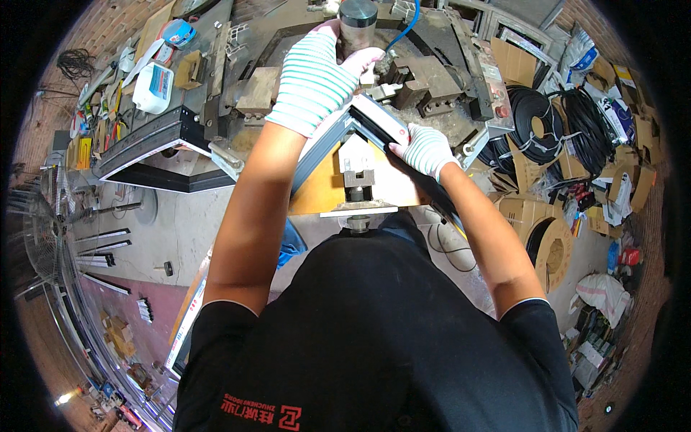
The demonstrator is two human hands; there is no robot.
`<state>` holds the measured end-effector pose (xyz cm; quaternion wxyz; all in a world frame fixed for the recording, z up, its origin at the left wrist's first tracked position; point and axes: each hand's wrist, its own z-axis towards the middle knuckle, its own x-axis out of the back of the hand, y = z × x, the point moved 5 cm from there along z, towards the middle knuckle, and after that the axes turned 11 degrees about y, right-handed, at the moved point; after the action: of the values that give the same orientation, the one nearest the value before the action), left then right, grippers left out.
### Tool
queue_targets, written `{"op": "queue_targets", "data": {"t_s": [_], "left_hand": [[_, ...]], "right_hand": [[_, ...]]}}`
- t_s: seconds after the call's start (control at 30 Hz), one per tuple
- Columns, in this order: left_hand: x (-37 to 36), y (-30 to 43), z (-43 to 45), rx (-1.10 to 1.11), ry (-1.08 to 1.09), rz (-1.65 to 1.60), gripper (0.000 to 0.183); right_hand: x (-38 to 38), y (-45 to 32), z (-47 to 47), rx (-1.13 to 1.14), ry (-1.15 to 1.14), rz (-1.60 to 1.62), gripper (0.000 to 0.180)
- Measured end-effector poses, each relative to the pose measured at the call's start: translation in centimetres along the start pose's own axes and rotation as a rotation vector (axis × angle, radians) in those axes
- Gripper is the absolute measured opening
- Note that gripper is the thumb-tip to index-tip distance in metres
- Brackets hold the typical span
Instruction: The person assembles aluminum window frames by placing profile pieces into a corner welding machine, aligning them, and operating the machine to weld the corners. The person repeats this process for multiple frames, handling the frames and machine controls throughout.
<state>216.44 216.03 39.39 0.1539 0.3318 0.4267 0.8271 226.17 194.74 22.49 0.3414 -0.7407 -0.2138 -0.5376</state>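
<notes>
My left hand (318, 81), in a white glove with green stripes, is at a steel cylinder (358, 29) on the machine. Its fingers lie along the cylinder's left side, with the tips hidden, and its thumb spreads across in front of the base. Whether it grips the cylinder cannot be told. My right hand (426, 148), gloved alike, grips the right-hand leg of a dark grey metal profile frame (318, 164) with a white outer face. The frame's corner points away from me, between steel clamp blocks. Inside that corner stands a pointed metal block (356, 156) on a screw mount.
Steel jaw blocks (432, 89) and a blue hose (404, 33) are on the machine bed. To the left are a black profile frame (189, 183), a white jug (153, 87) and a fan (48, 232). Black coils (532, 127) and a cardboard reel (553, 254) crowd the right.
</notes>
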Motion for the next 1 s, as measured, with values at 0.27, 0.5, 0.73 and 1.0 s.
{"op": "queue_targets", "data": {"t_s": [0.27, 0.5, 0.73, 1.0], "left_hand": [[0.5, 0.0, 0.5, -0.119, 0.064, 0.156, 0.055], [1.4, -0.6, 0.6, 0.002, -0.002, 0.025, 0.055], [0.1, 0.2, 0.7, -0.122, 0.021, 0.169, 0.059], [0.6, -0.3, 0.6, -0.054, -0.036, 0.075, 0.053]], "right_hand": [[0.1, 0.0, -0.1, 0.015, 0.013, -0.007, 0.057], [0.1, -0.1, -0.2, 0.024, 0.022, 0.002, 0.059], [-0.3, 0.1, 0.2, 0.030, 0.010, -0.033, 0.060], [0.1, -0.1, 0.0, 0.017, 0.001, 0.002, 0.059]]}}
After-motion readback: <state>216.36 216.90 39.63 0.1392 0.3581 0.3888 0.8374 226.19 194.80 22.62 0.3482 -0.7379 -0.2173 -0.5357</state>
